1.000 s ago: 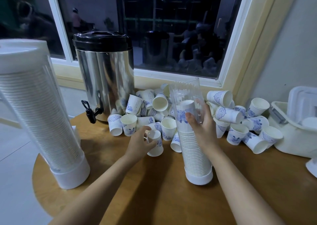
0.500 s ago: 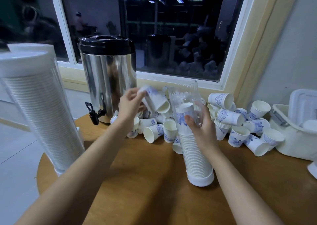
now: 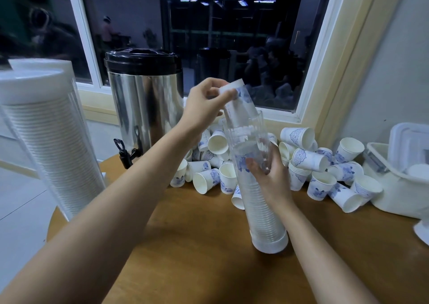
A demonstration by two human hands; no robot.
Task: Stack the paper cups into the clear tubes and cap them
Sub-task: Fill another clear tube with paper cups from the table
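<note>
Standing upright on the round wooden table [image 3: 209,245], a clear tube [image 3: 257,187] is filled most of the way with nested paper cups, its bottom closed by a white cap [image 3: 270,244]. Its open mouth faces up and no cap is on top. The right hand [image 3: 270,176] wraps around the tube's upper part, fingers curled against the plastic, gripping it firmly. The left hand [image 3: 204,104] pinches a single paper cup [image 3: 236,104] with blue print between thumb and fingertips; the cup is upside down, tilted, with its rim end entering the tube's mouth. Behind and to both sides of the tube lies a pile of loose cups [image 3: 313,164], some upright, most tipped over, touching one another. At the left edge stands a second tube [image 3: 48,146], full of cups and closed with a white cap on top. A steel drinks urn [image 3: 144,104] with a black lid and a tap stands at the back, by the window. A white plastic bin [image 3: 399,187] sits at the far right, just beside the pile.
</note>
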